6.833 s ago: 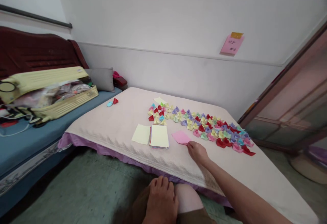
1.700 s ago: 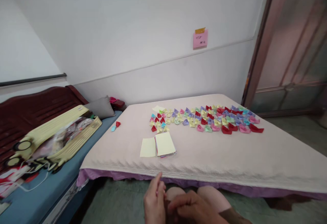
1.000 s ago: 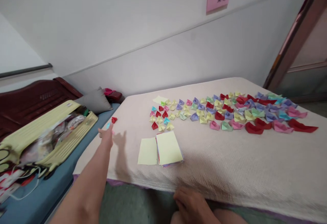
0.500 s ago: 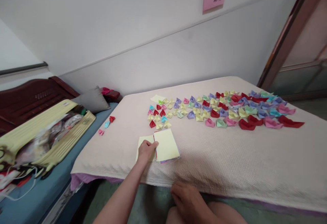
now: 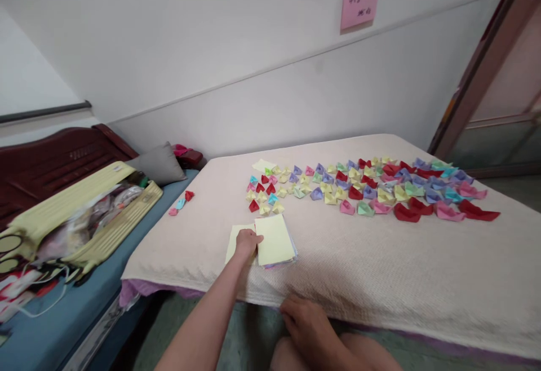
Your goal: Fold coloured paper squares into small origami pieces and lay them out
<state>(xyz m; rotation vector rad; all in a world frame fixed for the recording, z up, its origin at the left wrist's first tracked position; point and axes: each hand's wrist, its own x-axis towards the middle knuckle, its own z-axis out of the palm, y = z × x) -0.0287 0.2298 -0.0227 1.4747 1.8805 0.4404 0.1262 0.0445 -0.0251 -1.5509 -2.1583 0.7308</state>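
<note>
A stack of square paper sheets (image 5: 276, 241), pale yellow on top with coloured edges underneath, lies near the front edge of the cloth-covered table. My left hand (image 5: 248, 242) is closed on the stack's left edge, thumb on top. Beneath that hand, another pale yellow sheet (image 5: 233, 243) lies flat, partly covered. My right hand (image 5: 305, 321) rests over my knee below the table edge, its fingers curled in and nothing visible in them. Beyond the stack stand small folded paper boats (image 5: 265, 210) in several colours.
Larger paper boats (image 5: 407, 212) spread in rows to the right. Three small folded pieces (image 5: 181, 204) sit near the left edge. A yellow sheet (image 5: 264, 165) lies at the back. Left of the table is a bench with a blue cushion (image 5: 105, 272), a pillow (image 5: 159, 163) and bagged items.
The camera view has shifted slightly. My left hand stays at the left edge of the paper stack, and my right hand remains over my knee.
</note>
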